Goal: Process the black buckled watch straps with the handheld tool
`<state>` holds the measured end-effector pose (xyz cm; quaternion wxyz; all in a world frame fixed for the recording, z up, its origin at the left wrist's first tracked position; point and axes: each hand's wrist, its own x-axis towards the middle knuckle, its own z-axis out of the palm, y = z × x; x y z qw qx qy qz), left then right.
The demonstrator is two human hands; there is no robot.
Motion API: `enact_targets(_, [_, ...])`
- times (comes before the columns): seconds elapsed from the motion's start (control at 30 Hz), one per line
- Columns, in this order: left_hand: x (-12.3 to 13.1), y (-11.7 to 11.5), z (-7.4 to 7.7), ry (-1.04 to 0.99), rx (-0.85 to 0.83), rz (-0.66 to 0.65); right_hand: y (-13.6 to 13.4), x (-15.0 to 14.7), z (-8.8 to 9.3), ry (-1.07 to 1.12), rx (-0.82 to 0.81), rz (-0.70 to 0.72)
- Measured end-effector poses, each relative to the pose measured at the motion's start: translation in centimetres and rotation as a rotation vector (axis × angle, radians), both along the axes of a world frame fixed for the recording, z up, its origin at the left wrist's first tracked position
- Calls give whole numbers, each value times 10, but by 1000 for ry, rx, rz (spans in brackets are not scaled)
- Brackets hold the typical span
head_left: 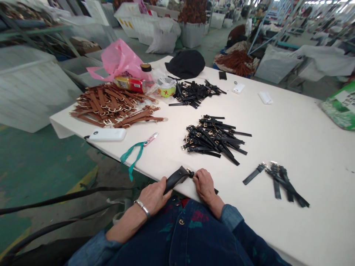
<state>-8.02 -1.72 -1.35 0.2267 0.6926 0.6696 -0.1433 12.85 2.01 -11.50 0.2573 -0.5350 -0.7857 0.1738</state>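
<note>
At the table's near edge, my left hand (pixel 154 195) is closed round a black tool-like handle (pixel 176 178) that points up and to the right. The tip of the handle meets a small black strap with a gold-coloured buckle (pixel 190 172). My right hand (pixel 204 184) pinches this strap, and a dark end of it shows below the hand. A large pile of black buckled straps (pixel 215 138) lies beyond my hands. Several more black straps (pixel 277 181) are spread out to the right. Small scissors with a teal ribbon (pixel 149 139) rest to the left.
Brown straps (pixel 108 103) are heaped at the left, near a white power bank (pixel 108 134), a pink bag (pixel 120 61) and a bottle (pixel 146 74). Further back lie more black straps (pixel 194 92), a black cap (pixel 186 64) and white devices (pixel 265 97). A green bag (pixel 341 105) is at the right edge.
</note>
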Motion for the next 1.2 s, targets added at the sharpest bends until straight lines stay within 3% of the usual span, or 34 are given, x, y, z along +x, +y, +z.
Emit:
enact_targets(0.2, [-6,-3,0,0,-10,7,-1,7,-2,79,-31,-113])
enact_targets(0.47, [1,-7,4,13,13,-2,-15,21,5,73,-39,-48])
enact_targets(0.87, [25,28,1,5,33,-14,-13,21,-3,85,-44,-91])
enact_targets(1.07, [16,34,2,24,39,8,-13,22,-4,100,-46,-94])
enact_targets(1.2, [6,24,6,41,30,33,-14,23,-6,109,-47,-100])
